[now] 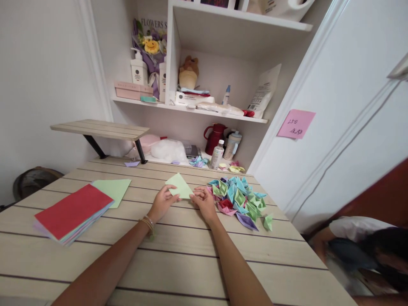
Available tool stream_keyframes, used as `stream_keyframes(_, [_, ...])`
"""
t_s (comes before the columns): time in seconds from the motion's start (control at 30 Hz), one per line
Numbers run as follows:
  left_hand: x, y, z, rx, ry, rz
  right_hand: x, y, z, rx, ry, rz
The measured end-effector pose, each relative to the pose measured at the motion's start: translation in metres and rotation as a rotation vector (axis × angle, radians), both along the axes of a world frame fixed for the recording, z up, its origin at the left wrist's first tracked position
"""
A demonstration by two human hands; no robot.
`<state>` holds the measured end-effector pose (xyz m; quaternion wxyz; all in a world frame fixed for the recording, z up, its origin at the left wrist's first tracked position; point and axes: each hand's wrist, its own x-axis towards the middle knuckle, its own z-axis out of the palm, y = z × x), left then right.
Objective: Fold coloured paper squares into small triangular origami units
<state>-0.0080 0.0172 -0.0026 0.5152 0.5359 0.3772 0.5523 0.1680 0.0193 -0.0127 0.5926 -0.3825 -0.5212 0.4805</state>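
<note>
A light green sheet of paper (179,185), folded into a triangle, lies on the wooden table (178,255). My left hand (163,200) pinches its lower left edge, fingers curled on the paper. My right hand (203,200) pinches its lower right corner with the fingers bent. A pile of several folded paper boats (239,198) in green, blue, pink and purple lies just right of my right hand.
A stack of coloured paper with a red top sheet (74,212) and a green sheet (112,189) lies at the left. A raised shelf (99,128), a red jug (215,137) and bottles stand at the back. Another person (360,246) crouches at the lower right.
</note>
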Motion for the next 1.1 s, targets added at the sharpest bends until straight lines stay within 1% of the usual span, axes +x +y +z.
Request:
stream_keyframes(0.13, [0.0001,0.0005,-0.0005,-0.014,-0.093,0.045,0.0002,0.0028,-0.0031,0.002,-0.029,0.024])
stream_keyframes(0.23, [-0.0011,0.0014,-0.0005,-0.056,-0.08,0.042,-0.0005,0.0033,-0.0041,0.021,-0.04,0.001])
stream_keyframes(0.3, [-0.0019,0.0016,0.0,-0.078,-0.033,-0.001,-0.0009,0.0031,-0.004,0.051,-0.062,0.005])
stream_keyframes(0.43, [-0.0024,0.0007,0.0015,-0.076,0.07,-0.109,0.0002,0.0031,-0.0037,0.129,-0.227,-0.026])
stream_keyframes(0.5, [-0.0021,0.0004,0.0018,-0.063,0.068,-0.101,0.0013,0.0032,-0.004,0.17,-0.313,-0.068])
stream_keyframes(0.57, [-0.0016,0.0007,0.0017,-0.034,0.043,-0.074,0.0018,0.0027,-0.0042,0.195,-0.356,-0.097])
stream_keyframes(0.63, [-0.0008,0.0011,0.0015,-0.001,0.022,-0.051,0.0009,0.0011,-0.0037,0.191,-0.348,-0.069])
stream_keyframes(0.73, [0.0008,0.0009,0.0012,0.016,0.011,-0.05,-0.003,-0.0025,-0.0017,0.171,-0.305,0.061])
stream_keyframes(0.8, [0.0015,0.0001,0.001,0.01,0.011,-0.066,-0.0054,-0.0038,-0.0004,0.178,-0.312,0.116])
stream_keyframes(0.87, [0.0015,-0.0005,0.001,0.0,0.017,-0.082,-0.0063,-0.0031,-0.0002,0.182,-0.336,0.099])
stream_keyframes(0.93, [0.0007,-0.0006,0.0012,-0.008,0.027,-0.067,-0.0056,-0.0008,-0.0013,0.158,-0.328,0.036])
stream_keyframes(1.0, [-0.0001,0.0,0.0018,-0.015,0.057,-0.033,-0.0044,0.002,-0.0033,0.109,-0.267,-0.016])
stream_keyframes(1.1, [-0.0002,0.0011,0.0027,-0.016,0.106,-0.004,-0.0036,0.005,-0.0064,0.048,-0.16,-0.043])
